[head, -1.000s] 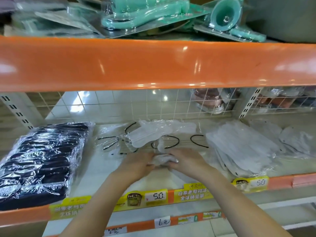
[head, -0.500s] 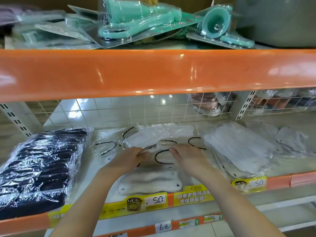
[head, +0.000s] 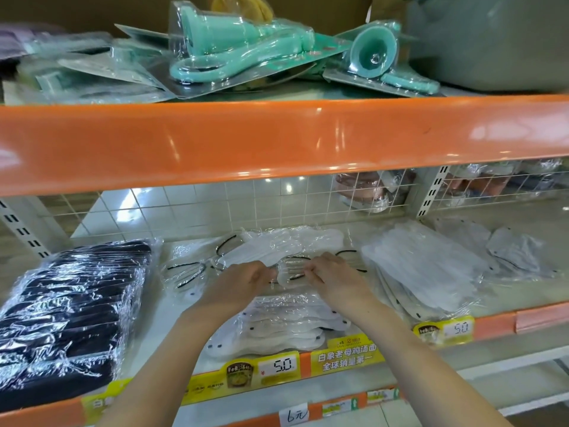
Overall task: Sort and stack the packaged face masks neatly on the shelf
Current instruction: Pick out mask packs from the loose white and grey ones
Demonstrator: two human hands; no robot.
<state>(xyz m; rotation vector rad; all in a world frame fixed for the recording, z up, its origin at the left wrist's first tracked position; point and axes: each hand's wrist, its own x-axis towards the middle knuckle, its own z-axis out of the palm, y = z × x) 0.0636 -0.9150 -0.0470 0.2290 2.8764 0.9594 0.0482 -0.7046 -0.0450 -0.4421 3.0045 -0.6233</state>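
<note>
On the lower shelf (head: 172, 322) my left hand (head: 243, 285) and my right hand (head: 332, 280) reach in side by side. Both pinch the edges of a clear-wrapped white face mask (head: 289, 274) with black ear loops, held just above the shelf. Behind it lies a loose pile of wrapped white masks (head: 286, 245). Under my wrists, at the shelf's front edge, a small stack of white masks (head: 277, 328) lies flat. A tall stack of white masks (head: 425, 272) sits to the right. A stack of black masks (head: 70, 312) in shiny wrap fills the left.
The orange upper shelf edge (head: 277, 143) hangs low over the work area, with teal blister-packed goods (head: 234, 53) on top. A wire grid (head: 215, 204) closes the back. Loose wrapped masks (head: 511, 251) lie far right. Yellow price tags (head: 277, 368) line the front rail.
Both hands let go of a white mask, which now lies on the front stack, then moved back into the shelf and took hold of another wrapped mask from the loose pile.
</note>
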